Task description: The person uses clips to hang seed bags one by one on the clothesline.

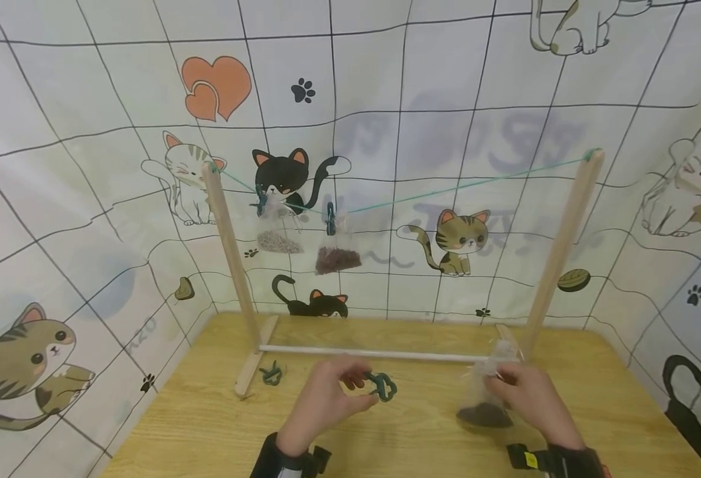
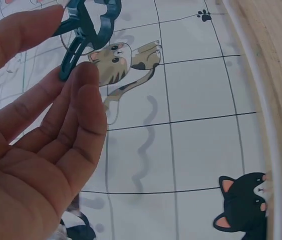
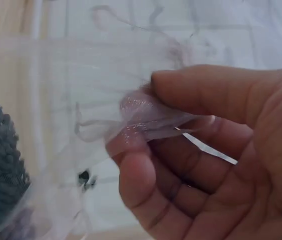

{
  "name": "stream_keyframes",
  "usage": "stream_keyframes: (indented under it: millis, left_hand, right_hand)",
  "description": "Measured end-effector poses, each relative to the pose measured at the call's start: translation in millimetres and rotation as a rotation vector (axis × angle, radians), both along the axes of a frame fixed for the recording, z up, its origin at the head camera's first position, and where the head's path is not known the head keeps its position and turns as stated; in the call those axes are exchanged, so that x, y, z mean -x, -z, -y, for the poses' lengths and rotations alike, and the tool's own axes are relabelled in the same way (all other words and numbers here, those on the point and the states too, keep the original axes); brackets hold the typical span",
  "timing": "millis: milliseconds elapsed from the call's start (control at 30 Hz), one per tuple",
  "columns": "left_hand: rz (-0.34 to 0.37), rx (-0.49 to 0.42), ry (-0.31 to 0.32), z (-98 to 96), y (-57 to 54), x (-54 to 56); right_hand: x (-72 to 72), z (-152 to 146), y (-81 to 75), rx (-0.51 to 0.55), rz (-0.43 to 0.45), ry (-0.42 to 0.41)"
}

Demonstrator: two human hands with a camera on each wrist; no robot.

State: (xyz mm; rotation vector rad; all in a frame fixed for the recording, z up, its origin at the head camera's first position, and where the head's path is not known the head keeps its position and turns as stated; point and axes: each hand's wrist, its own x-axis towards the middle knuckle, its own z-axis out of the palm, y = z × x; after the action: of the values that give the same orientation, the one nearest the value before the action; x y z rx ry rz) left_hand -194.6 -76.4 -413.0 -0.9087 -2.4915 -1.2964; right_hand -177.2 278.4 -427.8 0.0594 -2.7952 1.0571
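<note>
My left hand pinches a dark green clothespin by its handles between thumb and fingers. In the left wrist view the clothespin lies between thumb and forefinger at the top. My right hand pinches the upper part of a clear plastic bag with dark contents at its bottom. Close up, the bag's film is bunched between thumb and fingertips. On the green string hang a bag of pale bits and a bag of reddish-brown bits, each under a clothespin.
Two wooden posts carry the string, joined low down by a white rod. Another green clothespin lies on the wooden table by the left foot. A cat-patterned sheet surrounds the table.
</note>
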Motion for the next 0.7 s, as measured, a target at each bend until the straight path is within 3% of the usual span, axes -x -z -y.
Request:
stream_keyframes:
  millis: [133,233,467,700]
  left_hand:
    - [-0.051,0.019,0.015,1.1,-17.4,-1.2]
    - [-0.086,0.047,0.057,1.6,-42.2,2.0]
    - [-0.226,0.124,0.135,-3.6,-129.2,20.9]
    - [-0.264,0.250,0.057,-13.4,-222.1,44.5]
  right_hand:
    - [1.8,17,-21.2,0.039,-0.112,0.004]
    - [7.9,27,-38.9,0.067,-0.194,-0.015]
    - [31.0,45,-86.7,0.094,-0.412,-0.078]
    - [52.5,59,-130.5,0.098,-0.570,-0.115]
